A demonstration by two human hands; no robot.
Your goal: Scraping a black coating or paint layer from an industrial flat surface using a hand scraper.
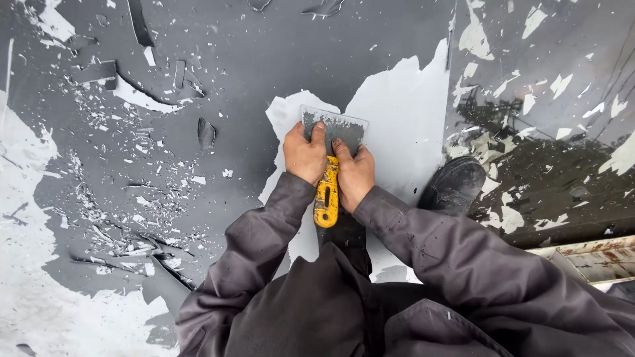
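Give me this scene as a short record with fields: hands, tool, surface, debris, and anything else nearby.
left hand: left hand pressing on the scraper, finger on the blade
right hand: right hand gripping beside it, fingertip on the blade
tool: scraper with wide metal blade and yellow handle, blade flat against the surface
surface: dark grey coating, peeled away to a pale patch around the blade
debris: paint flakes scattered to the left
nearby: black shoe right of the hands; rusty metal edge at lower right

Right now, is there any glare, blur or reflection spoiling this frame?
Head view: sharp, even daylight, no motion blur; both hands, left hand and right hand, and the scraper read clearly. The glossy dark panel at right mirrors dark shapes; edges look slightly bowed.
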